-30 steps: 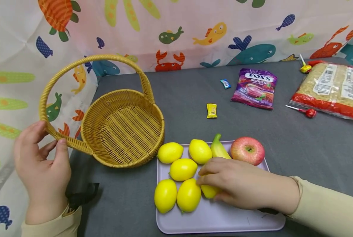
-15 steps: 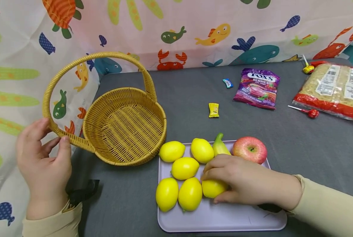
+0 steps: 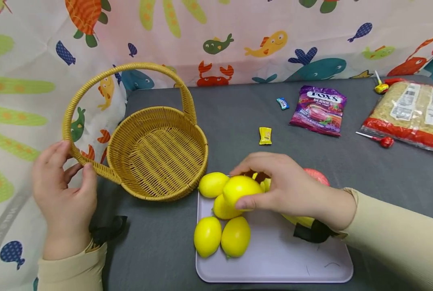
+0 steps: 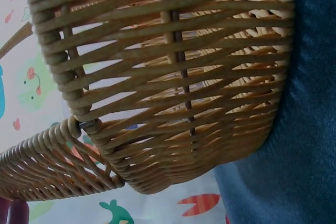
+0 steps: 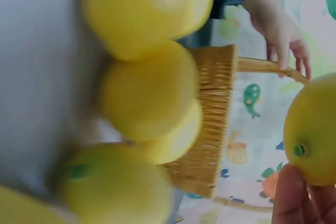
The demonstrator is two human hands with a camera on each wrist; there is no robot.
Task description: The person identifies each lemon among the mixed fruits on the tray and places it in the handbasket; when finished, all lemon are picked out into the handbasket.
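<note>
My left hand (image 3: pixel 65 186) grips the handle (image 3: pixel 92 165) of a round wicker basket (image 3: pixel 158 157), tilting over the grey table's left side; nothing lies inside. The basket's woven wall (image 4: pixel 168 72) fills the left wrist view. My right hand (image 3: pixel 292 184) holds a yellow lemon (image 3: pixel 241 189) above the lilac tray (image 3: pixel 274 258), beside the basket rim. That lemon (image 5: pixel 315 129) sits against my fingertips in the right wrist view. Several lemons (image 3: pixel 208 236) lie on the tray's left part. A banana (image 3: pixel 300 220) and a red apple (image 3: pixel 317 176) are mostly hidden behind my right hand and wrist.
Behind the tray lie a yellow wrapped candy (image 3: pixel 265 136), a small blue candy (image 3: pixel 283 103) and a purple candy bag (image 3: pixel 319 110). Farther right are a large clear-and-red bag (image 3: pixel 410 113), a red lollipop (image 3: pixel 386 142) and a yellow lollipop (image 3: pixel 381 87). A printed curtain (image 3: pixel 252 60) hangs behind.
My right hand has picked the lemon up from the tray's middle and carried it up and left toward the basket. My left hand keeps its grip on the handle.
</note>
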